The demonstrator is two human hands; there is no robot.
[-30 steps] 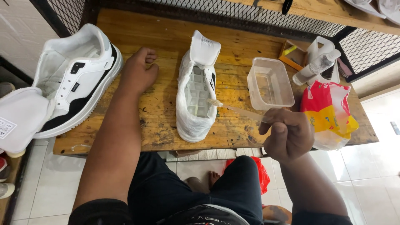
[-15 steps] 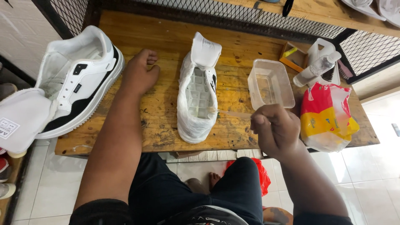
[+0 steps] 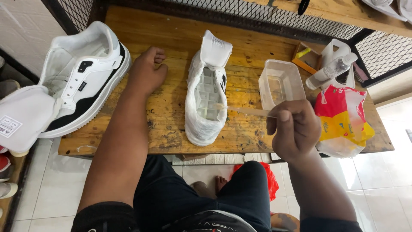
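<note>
Pinched in my right hand point(image 3: 296, 131) is a thin brush point(image 3: 244, 110), its tip inside the upturned white shoe point(image 3: 206, 92) on the wooden table point(image 3: 171, 47). Left hand point(image 3: 146, 71) rests fisted, empty, beside it. Nearby sits a clear plastic tub point(image 3: 279, 83).

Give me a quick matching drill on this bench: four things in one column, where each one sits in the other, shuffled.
Things:
1. thin stick
2. clear tub
3. black and white sneaker
4. red and yellow bag

Places:
A. far left of the wooden bench
B. right end of the bench, beside the right hand
C. held in the right hand, tip over the open shoe
D. between the open shoe and the spray bottle

Pairs: 1-C, 2-D, 3-A, 4-B
</note>
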